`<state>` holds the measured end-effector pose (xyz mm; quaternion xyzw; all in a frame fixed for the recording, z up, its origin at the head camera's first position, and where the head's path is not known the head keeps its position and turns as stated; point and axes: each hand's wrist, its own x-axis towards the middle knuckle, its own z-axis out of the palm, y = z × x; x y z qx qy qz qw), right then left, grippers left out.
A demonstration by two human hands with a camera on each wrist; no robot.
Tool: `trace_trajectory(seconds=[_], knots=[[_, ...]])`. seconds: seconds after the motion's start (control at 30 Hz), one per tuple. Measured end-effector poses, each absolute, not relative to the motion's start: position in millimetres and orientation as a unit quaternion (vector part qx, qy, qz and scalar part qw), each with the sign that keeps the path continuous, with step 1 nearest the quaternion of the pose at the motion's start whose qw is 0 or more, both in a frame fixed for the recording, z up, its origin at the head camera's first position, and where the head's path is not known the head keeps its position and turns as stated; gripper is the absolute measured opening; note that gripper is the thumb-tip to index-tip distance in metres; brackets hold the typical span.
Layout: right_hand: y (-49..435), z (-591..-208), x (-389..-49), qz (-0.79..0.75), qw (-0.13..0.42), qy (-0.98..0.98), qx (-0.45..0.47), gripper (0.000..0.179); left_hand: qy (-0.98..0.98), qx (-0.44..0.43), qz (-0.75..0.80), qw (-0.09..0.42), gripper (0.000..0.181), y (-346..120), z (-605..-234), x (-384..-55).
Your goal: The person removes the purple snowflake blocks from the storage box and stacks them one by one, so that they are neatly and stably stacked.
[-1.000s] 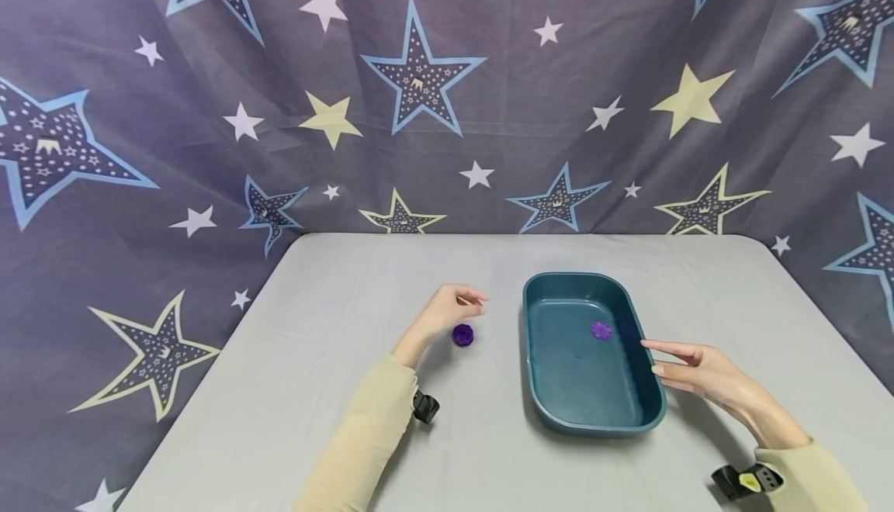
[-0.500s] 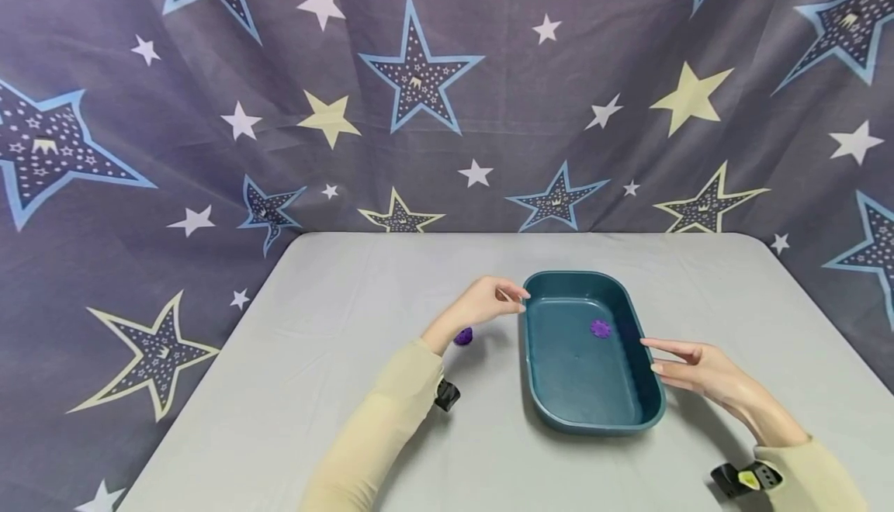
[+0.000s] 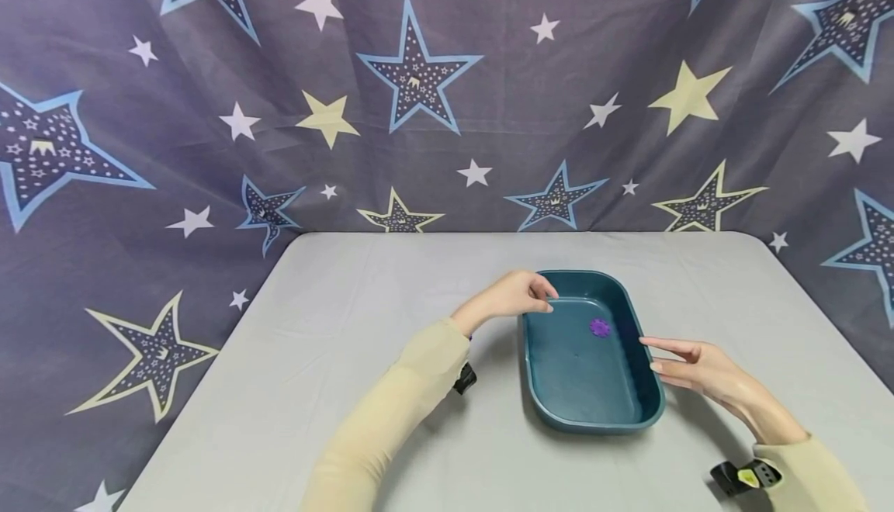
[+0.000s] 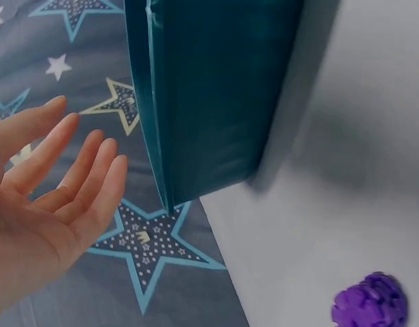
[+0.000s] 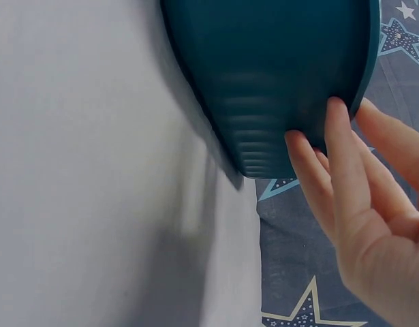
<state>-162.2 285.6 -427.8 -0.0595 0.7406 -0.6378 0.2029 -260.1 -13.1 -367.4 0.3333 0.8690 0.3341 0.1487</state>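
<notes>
My left hand point(image 3: 520, 295) hovers over the left rim of a dark teal plastic tub point(image 3: 583, 384). In the left wrist view its fingers point(image 4: 103, 180) are loosely bent and hold nothing. On the tub's floor lies a purple notched disc point(image 3: 599, 328). A small purple clump of what look like similar notched pieces point(image 4: 370, 303) sits on the table left of the tub; the left wrist hides nearly all of it in the head view. My right hand point(image 3: 708, 372) touches the tub's right side, its fingertips point(image 5: 337, 112) resting extended against the outer wall.
The tub stands on a table with a pale grey cloth point(image 3: 335, 318). A dark curtain with star prints point(image 3: 447, 163) hangs behind and beside the table. Each wrist wears a small black camera, such as the right wrist camera point(image 3: 726, 479).
My left hand has moved right, from above the purple clump to over the tub's left rim, its wrist now covering the clump. The right hand and tub have stayed put.
</notes>
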Motion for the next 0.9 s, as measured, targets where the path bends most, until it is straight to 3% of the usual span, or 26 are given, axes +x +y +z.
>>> trace_trajectory(seconds=[0.9], knots=[[285, -427, -163, -0.620, 0.205, 0.756, -0.051, 0.044, 0.884, 0.367, 0.217, 0.191, 0.025, 69, -360, -267]])
